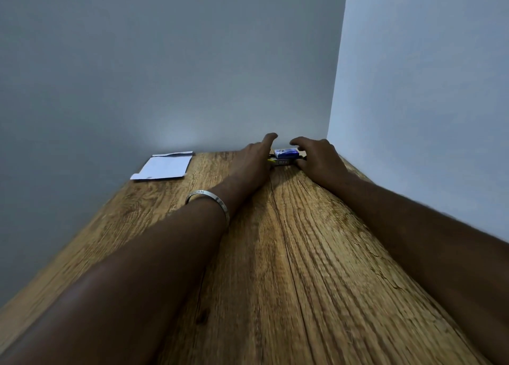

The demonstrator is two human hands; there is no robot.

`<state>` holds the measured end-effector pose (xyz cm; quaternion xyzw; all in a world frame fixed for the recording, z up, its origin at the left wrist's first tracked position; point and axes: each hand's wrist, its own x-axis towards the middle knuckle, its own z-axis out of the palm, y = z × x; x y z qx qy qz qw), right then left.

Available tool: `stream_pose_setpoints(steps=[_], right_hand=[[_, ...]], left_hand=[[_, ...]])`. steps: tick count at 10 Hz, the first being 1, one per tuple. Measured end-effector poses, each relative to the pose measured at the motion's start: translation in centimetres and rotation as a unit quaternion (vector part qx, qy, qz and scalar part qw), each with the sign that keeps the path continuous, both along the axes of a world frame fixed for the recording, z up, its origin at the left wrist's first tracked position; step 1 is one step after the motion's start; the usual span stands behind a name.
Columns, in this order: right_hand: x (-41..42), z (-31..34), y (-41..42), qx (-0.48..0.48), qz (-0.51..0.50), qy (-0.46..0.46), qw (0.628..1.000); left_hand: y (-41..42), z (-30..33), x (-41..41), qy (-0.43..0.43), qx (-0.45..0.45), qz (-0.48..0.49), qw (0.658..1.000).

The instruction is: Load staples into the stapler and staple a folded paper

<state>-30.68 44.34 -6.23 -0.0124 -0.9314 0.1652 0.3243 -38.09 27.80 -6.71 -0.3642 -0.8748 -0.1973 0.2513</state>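
Two hands reach to the far end of the wooden desk [289, 254], close to the corner where the walls meet. We note the left hand [252, 162], with a metal bangle [208, 201] on its forearm, lying just left of a small blue staple box [286, 153]; its fingers are extended and released, and we see nothing held in them. The right hand [319, 158] sits just right of the box, fingers loosely curled above and beside it; whether they grasp anything we cannot tell. The box appears to rest on a dark item with a yellow tip, probably the stapler [275, 160], though most of it is hidden between the hands. The folded paper [162, 167] lies well apart to the left, against the far wall, untouched.

We judge the task to be at its opening step: gathering the box and stapler, with no staples loaded yet. The next move calls for lifting the box off, separating it from the stapler, and drawing both nearer for a clear view. The box is small and may slip from a loose pinch.
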Motion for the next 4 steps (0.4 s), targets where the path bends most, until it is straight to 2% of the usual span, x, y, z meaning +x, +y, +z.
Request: stream_pose_setpoints(steps=[2, 4], right_hand=[[0.8, 0.4, -1.2, 0.000, -0.038, -0.015, 0.999], [3.8, 0.4, -1.9, -0.024, -0.114, -0.042, 0.992]], left_hand=[[-0.3, 0.4, 1.7, 0.038, 0.028, 0.018, 0.999], [-3.0, 0.1, 4.9, 0.055, 0.014, 0.057, 0.997]])
